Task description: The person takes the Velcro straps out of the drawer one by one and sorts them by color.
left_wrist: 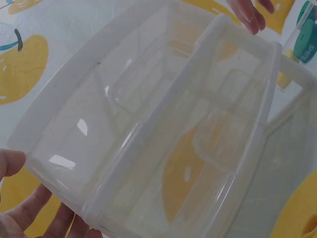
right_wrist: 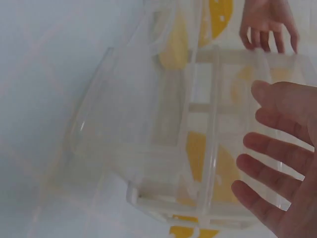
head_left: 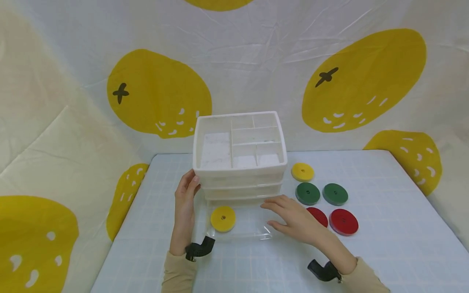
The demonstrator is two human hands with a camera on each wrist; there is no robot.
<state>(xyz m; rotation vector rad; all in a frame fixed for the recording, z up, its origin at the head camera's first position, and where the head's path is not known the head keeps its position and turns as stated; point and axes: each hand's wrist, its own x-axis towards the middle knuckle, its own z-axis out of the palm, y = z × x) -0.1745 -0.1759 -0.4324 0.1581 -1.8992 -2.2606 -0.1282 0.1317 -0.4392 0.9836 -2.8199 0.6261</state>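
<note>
A white plastic drawer unit (head_left: pixel 239 179) with a divided top tray stands at the middle of the table. Its clear bottom drawer (head_left: pixel 253 228) is pulled out at the front, with a yellow disc (head_left: pixel 223 219) lying in its left part. My left hand (head_left: pixel 186 199) holds the unit's left front corner, thumb at the front edge and fingers along the side (left_wrist: pixel 47 213). Over the drawer's right side my right hand (head_left: pixel 296 217) hovers with fingers spread and nothing held. In the right wrist view, those fingers (right_wrist: pixel 267 146) appear apart from the unit.
To the right of the unit lie another yellow disc (head_left: pixel 302 172), two green discs (head_left: pixel 308 193) (head_left: pixel 335 194) and two red discs (head_left: pixel 343 221) (head_left: pixel 317 217). My right hand partly covers the nearer red one. A lemon-print cloth (head_left: pixel 253 61) hangs behind the table.
</note>
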